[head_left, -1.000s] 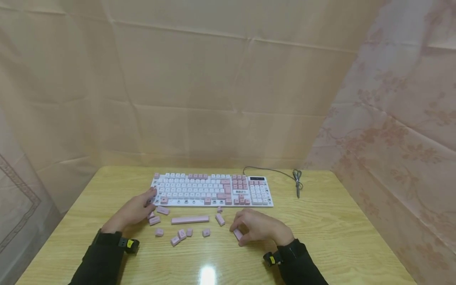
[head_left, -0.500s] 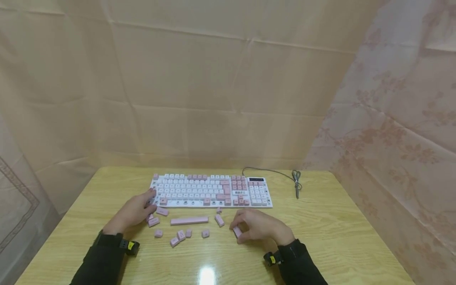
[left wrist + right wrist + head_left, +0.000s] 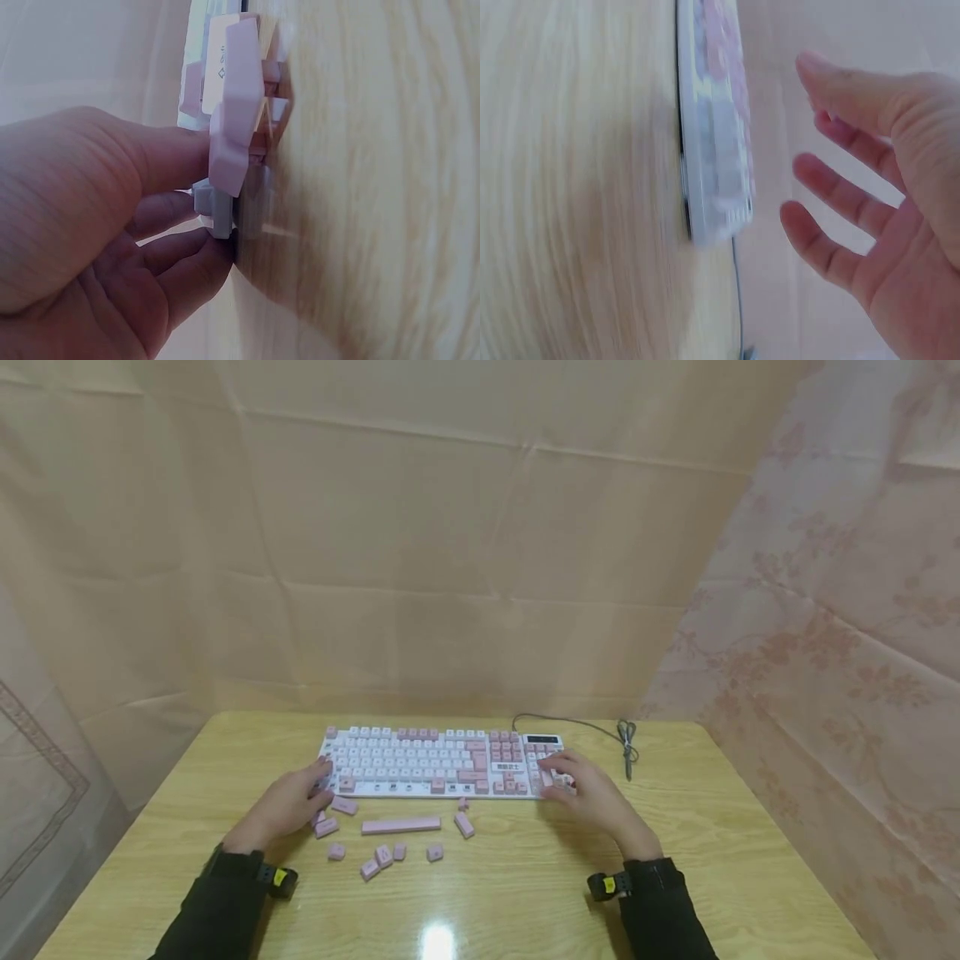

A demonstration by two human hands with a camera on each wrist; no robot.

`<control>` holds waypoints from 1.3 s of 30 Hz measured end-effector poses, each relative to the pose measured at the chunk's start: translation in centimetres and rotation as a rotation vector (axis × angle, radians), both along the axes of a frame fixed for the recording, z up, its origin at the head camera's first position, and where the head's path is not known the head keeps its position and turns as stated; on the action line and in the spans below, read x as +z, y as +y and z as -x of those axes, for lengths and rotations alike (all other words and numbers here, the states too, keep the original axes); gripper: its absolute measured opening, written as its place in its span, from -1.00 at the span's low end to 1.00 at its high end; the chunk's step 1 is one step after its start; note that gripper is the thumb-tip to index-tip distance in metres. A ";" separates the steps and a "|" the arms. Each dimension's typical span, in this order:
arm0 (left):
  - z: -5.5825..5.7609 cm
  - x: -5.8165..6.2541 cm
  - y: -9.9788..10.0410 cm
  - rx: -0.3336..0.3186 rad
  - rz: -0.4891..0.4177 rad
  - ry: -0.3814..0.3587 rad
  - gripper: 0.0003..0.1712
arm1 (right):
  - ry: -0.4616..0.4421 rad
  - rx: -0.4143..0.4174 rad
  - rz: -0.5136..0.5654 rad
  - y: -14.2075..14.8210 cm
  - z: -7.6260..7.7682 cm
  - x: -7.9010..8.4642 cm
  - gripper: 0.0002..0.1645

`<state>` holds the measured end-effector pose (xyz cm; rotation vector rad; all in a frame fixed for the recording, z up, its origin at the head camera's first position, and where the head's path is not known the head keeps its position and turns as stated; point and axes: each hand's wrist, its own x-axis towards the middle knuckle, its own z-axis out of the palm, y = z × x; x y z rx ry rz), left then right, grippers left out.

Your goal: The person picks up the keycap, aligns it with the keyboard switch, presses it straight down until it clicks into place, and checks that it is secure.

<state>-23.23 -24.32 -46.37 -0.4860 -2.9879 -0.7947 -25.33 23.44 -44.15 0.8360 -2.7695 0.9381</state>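
A white and pink keyboard [image 3: 405, 757] lies on the table, with bare switches along its front row and left side. My left hand [image 3: 287, 803] grips its left end; in the left wrist view the fingertips curl at the keyboard's grey-white corner [image 3: 219, 214] and the thumb is behind loose pink keycaps [image 3: 244, 86]. Above the number pad, my right hand [image 3: 596, 795] pinches a pale pink keycap [image 3: 546, 777] between thumb and index finger in the head view. The right wrist view shows the other fingers spread apart [image 3: 840, 195], the keycap itself hidden there.
A long pink spacebar [image 3: 401, 825] lies in front of the keyboard, with several small pink keycaps [image 3: 383, 856] around it. A longer keycap [image 3: 464, 825] lies to its right. The keyboard cable [image 3: 627, 747] is bundled at the back right. Cloth curtains hang behind the table.
My right hand has moved up and right from the table in front of the keyboard to over the number pad, taking the pink keycap along. My left hand has stayed at the keyboard's left end.
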 end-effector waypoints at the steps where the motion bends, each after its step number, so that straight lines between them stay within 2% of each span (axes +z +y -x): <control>1: 0.0 -0.1 0.0 -0.001 -0.002 0.005 -0.60 | 0.004 -0.032 0.007 0.5 0.2 0.0 -0.48; 5: -0.3 0.0 0.0 0.012 -0.004 0.001 -0.47 | 0.036 -0.107 0.040 2.0 0.6 -0.3 -0.49; 11: -0.3 0.0 0.1 0.024 0.012 -0.010 -0.44 | 0.044 -0.118 0.057 2.9 1.0 -0.9 -0.49; 15: -0.3 0.2 0.2 0.030 0.027 -0.023 -0.43 | 0.027 -0.124 0.055 3.1 1.0 -1.3 -0.49; 23: -0.3 0.5 0.5 0.044 0.035 -0.059 -0.39 | -0.027 -0.186 0.015 3.2 1.0 -1.6 -0.48; 39: -0.4 0.4 0.5 0.046 0.041 -0.061 -0.37 | -0.092 -0.230 -0.023 3.2 1.5 -2.5 -0.53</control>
